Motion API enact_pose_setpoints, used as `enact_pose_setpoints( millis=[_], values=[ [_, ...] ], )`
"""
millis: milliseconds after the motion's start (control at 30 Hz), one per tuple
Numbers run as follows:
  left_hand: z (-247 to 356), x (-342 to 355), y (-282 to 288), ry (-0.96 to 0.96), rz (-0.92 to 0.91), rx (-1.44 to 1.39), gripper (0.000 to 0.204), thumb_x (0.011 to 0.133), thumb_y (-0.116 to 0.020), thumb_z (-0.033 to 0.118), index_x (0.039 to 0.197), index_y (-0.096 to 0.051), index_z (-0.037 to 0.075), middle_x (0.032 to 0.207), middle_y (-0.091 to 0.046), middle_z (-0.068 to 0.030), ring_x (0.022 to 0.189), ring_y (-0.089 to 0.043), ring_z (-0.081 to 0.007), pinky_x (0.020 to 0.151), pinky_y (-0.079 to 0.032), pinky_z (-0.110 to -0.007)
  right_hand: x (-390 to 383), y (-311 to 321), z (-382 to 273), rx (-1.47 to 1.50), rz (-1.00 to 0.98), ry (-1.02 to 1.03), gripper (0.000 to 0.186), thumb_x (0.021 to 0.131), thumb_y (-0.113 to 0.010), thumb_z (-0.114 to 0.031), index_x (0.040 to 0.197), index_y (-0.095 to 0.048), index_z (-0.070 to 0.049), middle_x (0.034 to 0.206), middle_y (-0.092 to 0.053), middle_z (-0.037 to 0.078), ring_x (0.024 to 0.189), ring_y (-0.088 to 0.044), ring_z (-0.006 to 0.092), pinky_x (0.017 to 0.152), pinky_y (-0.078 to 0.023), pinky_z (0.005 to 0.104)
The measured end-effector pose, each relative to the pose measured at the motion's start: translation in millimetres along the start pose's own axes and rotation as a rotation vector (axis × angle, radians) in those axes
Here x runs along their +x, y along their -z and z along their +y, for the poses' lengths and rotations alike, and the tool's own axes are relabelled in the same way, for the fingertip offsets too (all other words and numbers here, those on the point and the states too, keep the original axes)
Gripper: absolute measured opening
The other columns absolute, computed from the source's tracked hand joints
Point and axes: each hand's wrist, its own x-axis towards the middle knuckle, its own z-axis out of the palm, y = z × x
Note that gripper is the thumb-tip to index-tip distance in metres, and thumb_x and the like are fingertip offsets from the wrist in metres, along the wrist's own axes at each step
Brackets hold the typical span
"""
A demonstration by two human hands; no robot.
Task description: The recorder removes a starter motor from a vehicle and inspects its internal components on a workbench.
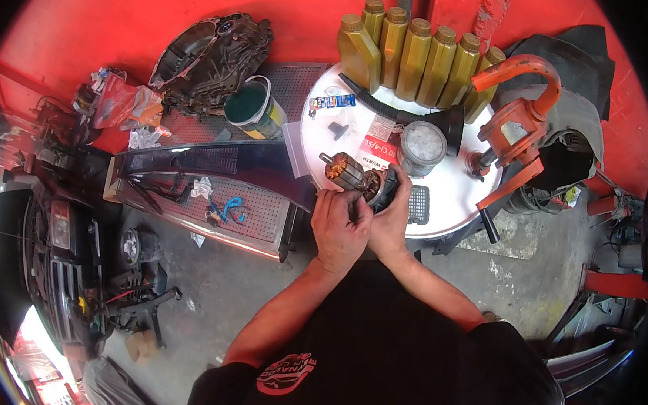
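Observation:
A motor armature (346, 172) with copper windings and a metal core lies tilted over the near side of the white round table (454, 203). Its near end meets a dark motor end piece (389, 186). My right hand (393, 220) wraps round that end piece from the right. My left hand (340, 224) is closed, fingertips pinched together beside the armature's near end; whatever they grip is hidden. Just beyond the hands are a round translucent container (422, 150) and a red-and-white printed sheet (378, 148). A black rectangular grille (418, 204) lies right of my right hand.
Several gold oil bottles (412, 63) line the table's far edge. A black funnel (453, 131) with a ribbed hose lies before them. At right stands an orange crank-handled tool (518, 129). Leftward, a perforated metal bench (253, 213) carries a bucket (257, 109) and gearbox housing (210, 62).

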Motion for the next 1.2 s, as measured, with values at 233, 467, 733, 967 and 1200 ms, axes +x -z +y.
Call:
enact_pose_setpoints(
  millis=[233,467,733,967,1200],
  values=[
    [16,0,13,0.087,-0.121,-0.012,0.019,0.085,-0.077,0.000,0.103,-0.072,-0.003,0.096,-0.071,-0.0177,0.090,-0.068,-0.0396,0.079,-0.056,-0.048,-7,5,7,0.001,-0.007,-0.025,0.092,0.076,-0.090,-0.011,0.153,-0.040,0.005,0.139,-0.056,0.024,0.128,-0.060,0.0378,0.113,-0.048,0.0449],
    [16,-2,15,0.456,-0.143,-0.316,0.013,0.089,-0.083,0.004,0.099,-0.079,-0.003,0.095,-0.076,-0.0165,0.085,-0.075,-0.0282,0.076,-0.058,-0.036,-8,13,7,-0.010,-0.018,-0.030,0.095,0.075,-0.091,-0.012,0.153,-0.040,0.005,0.140,-0.054,0.024,0.130,-0.058,0.0387,0.113,-0.046,0.0459],
    [10,-11,1,0.690,-0.144,-0.361,0.014,0.092,-0.079,0.002,0.103,-0.080,-0.006,0.102,-0.079,-0.0095,0.089,-0.071,-0.0127,0.084,-0.056,-0.029,-8,15,10,-0.009,-0.032,-0.056,0.097,0.073,-0.094,-0.014,0.152,-0.040,0.004,0.139,-0.054,0.025,0.129,-0.056,0.0421,0.112,-0.045,0.0495],
    [12,-11,-14,0.812,-0.015,-0.519,0.014,0.092,-0.070,-0.001,0.105,-0.074,-0.006,0.099,-0.078,-0.0058,0.089,-0.068,-0.0096,0.081,-0.055,-0.029,-13,12,19,-0.001,-0.053,-0.084,0.099,0.071,-0.095,-0.015,0.151,-0.041,0.004,0.137,-0.055,0.025,0.128,-0.056,0.0441,0.112,-0.045,0.0512],
    [6,-23,-10,0.646,0.030,-0.350,0.008,0.089,-0.070,-0.004,0.096,-0.069,-0.003,0.094,-0.074,-0.0073,0.084,-0.068,-0.0166,0.080,-0.055,-0.033,-7,10,12,-0.025,-0.098,-0.048,0.094,0.075,-0.091,-0.013,0.152,-0.040,0.004,0.134,-0.055,0.025,0.126,-0.060,0.0397,0.110,-0.049,0.0463]
  ],
)
